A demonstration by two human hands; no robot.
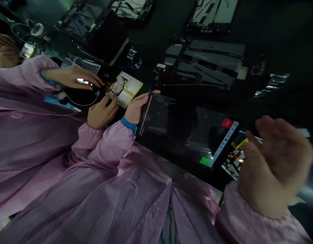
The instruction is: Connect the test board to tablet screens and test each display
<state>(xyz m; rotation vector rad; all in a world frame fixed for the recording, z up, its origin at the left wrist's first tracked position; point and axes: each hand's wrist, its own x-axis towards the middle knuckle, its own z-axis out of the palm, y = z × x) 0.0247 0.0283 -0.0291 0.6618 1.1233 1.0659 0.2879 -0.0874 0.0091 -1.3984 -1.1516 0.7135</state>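
A dark tablet point(176, 122) is held tilted in front of my body. Its screen is lit, with a red block and a green block by a pale icon bar along the right edge. My left hand point(136, 109), with a blue band at the wrist, grips its left edge; some fingers are hidden behind it. Off to the right my right hand point(275, 166) is raised and slightly blurred, fingers loosely extended and holding nothing. Partly behind that hand lies a circuit assembly point(232, 165) with yellow strips.
Left of me a co-worker's hands point(102, 113) work on a white and yellow battery-and-board assembly point(128, 89). Opened tablet housings point(212, 62) lie beyond my tablet, and a stack of them point(82, 20) stands farther left. A shiny round metal object point(134, 57) sits between.
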